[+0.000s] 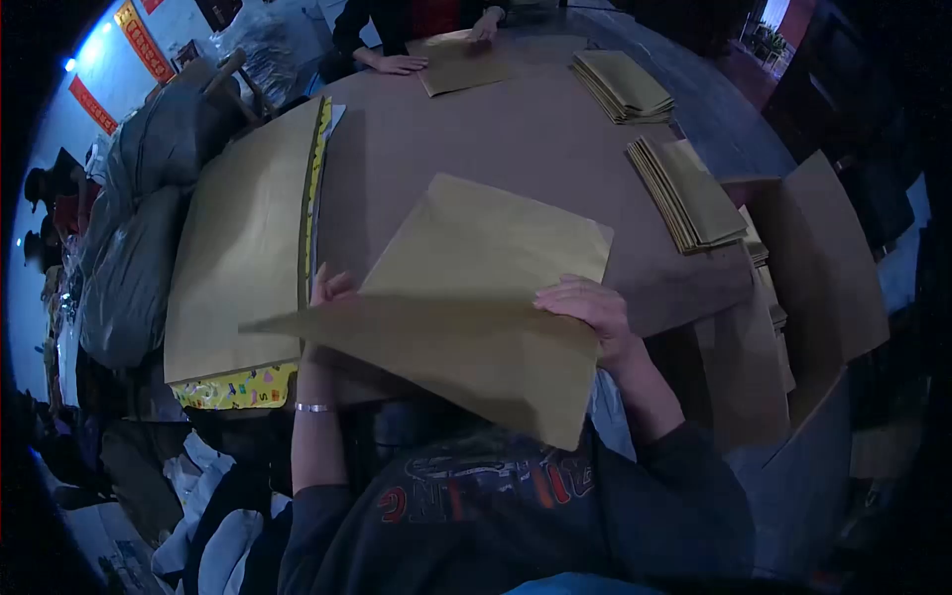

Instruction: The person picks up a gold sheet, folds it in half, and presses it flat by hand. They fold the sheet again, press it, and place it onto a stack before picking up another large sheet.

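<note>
A large sheet of brown paper (486,243) lies in front of me, its near part lifted and bent over toward my body as a flap (476,362). My right hand (587,305) grips the sheet at its right side, fingers on top along the bend. My left hand (333,286) is beyond the flap, beside the sheet's left edge, with fingers loosely apart. The flap's pointed left corner crosses in front of my left wrist and hides part of the hand.
Left lies a stack of large brown sheets (238,238) on yellow printed wrapping (238,388). Folded brown paper bundles (684,193) (623,84) lie right. An open cardboard box (823,258) holds more bundles. Across the table (496,129), a person's hands (402,64) rest on another sheet (461,71).
</note>
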A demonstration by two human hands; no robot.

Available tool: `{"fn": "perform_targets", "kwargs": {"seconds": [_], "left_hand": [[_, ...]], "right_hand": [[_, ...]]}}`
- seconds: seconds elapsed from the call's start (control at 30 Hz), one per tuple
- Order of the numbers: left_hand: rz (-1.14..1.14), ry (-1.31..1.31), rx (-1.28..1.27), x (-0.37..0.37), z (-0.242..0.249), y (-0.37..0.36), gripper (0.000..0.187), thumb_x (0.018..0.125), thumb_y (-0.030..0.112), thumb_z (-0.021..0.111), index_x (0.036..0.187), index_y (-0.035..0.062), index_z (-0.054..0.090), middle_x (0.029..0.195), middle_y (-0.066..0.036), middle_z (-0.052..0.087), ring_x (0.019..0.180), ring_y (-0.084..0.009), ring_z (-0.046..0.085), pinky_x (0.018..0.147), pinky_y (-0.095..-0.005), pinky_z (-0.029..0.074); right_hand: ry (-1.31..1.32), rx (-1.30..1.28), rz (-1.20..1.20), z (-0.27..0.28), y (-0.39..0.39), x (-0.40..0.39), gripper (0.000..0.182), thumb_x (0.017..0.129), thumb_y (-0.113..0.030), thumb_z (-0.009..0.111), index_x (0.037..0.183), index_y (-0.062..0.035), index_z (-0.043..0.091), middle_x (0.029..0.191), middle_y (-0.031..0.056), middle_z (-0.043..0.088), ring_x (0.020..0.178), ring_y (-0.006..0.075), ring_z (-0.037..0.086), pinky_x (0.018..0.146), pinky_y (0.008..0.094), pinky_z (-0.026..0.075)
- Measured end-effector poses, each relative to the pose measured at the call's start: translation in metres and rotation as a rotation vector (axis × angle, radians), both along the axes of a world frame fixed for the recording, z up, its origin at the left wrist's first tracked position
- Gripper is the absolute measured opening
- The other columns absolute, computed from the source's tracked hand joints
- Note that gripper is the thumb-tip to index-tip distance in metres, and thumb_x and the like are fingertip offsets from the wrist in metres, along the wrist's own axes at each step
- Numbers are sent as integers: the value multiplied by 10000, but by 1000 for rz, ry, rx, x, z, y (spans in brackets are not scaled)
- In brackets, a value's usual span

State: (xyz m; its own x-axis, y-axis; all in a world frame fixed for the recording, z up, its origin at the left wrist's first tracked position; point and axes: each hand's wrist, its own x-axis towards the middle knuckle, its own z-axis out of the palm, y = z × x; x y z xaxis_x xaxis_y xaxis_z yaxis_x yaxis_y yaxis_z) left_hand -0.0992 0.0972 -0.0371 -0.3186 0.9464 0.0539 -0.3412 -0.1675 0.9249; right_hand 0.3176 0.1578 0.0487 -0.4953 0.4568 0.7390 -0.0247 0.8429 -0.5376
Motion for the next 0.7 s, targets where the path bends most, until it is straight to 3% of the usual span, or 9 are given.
{"fn": "perform_targets", "kwargs": {"seconds": [0.1, 0.23, 0.27, 0.33, 0.4, 0.47, 0.53, 0.6, 0.7], "left_hand": [[42, 565, -165, 18, -5, 4, 378, 937, 201, 598, 1296, 100, 535, 1194, -69, 584, 1048, -193, 574, 947, -336, 470], [-199, 978, -106, 46, 30, 0, 242, 789, -1, 721, 1023, 38, 673, 1200, -113, 597, 1108, -225, 582, 958, -347, 468], [-227, 902, -165, 53, 39, -3, 107, 797, 0, 698, 903, 8, 690, 1232, -142, 589, 1127, -246, 584, 963, -356, 470], [-246, 889, -63, 37, 22, -5, 129, 780, 12, 702, 909, 12, 686, 1194, -140, 610, 1085, -234, 593, 922, -335, 479], [-229, 875, 56, 24, 14, -12, 115, 799, 44, 688, 907, 7, 681, 1078, -124, 668, 981, -217, 624, 852, -305, 491], [-176, 955, -277, 61, 66, -29, 91, 841, 75, 669, 867, -12, 674, 953, -112, 690, 879, -183, 638, 802, -296, 493], [-170, 1077, -220, 46, 35, -32, 126, 895, 105, 627, 925, -17, 638, 825, -90, 664, 789, -148, 621, 747, -300, 492], [-200, 601, -387, 43, 13, -33, 162, 922, 123, 597, 1012, -11, 578, 737, -59, 612, 751, -130, 603, 689, -288, 493], [-206, 598, -446, 63, 9, -27, 189, 930, 114, 584, 1075, 5, 528, 731, -43, 590, 727, -124, 597, 632, -260, 488]], "right_hand": [[0, -81, -85, -11, -8, 20, 207, 797, -109, 667, 1002, -80, 668, 1009, 103, 717, 950, 272, 699, 892, 421, 508], [3, -113, -179, -35, -5, 42, 182, 830, -131, 690, 999, -75, 656, 1012, 107, 716, 961, 274, 696, 880, 403, 516], [1, -124, -183, -37, -6, 46, 182, 830, -131, 690, 999, -75, 656, 1012, 107, 716, 961, 274, 696, 880, 403, 516], [115, -328, -160, -38, -8, 51, 140, 844, -108, 688, 970, -54, 664, 980, 135, 713, 907, 271, 699, 813, 373, 533], [154, -223, -361, -61, -6, 59, 104, 856, -76, 674, 931, -6, 663, 914, 152, 704, 792, 255, 680, 715, 347, 527], [131, -338, -448, -70, -8, 65, 124, 879, -82, 652, 961, 11, 660, 838, 161, 689, 755, 237, 677, 677, 318, 505], [105, -353, -519, -80, -7, 63, 133, 892, -100, 638, 968, 7, 661, 808, 166, 678, 735, 233, 678, 660, 316, 499], [177, -336, -650, -77, -5, 45, 174, 927, -157, 598, 958, 5, 653, 731, 173, 648, 652, 235, 663, 605, 334, 482], [66, -424, -829, -83, 6, 49, 225, 942, -205, 578, 925, 13, 633, 738, 197, 646, 665, 312, 664, 607, 367, 486]]}}
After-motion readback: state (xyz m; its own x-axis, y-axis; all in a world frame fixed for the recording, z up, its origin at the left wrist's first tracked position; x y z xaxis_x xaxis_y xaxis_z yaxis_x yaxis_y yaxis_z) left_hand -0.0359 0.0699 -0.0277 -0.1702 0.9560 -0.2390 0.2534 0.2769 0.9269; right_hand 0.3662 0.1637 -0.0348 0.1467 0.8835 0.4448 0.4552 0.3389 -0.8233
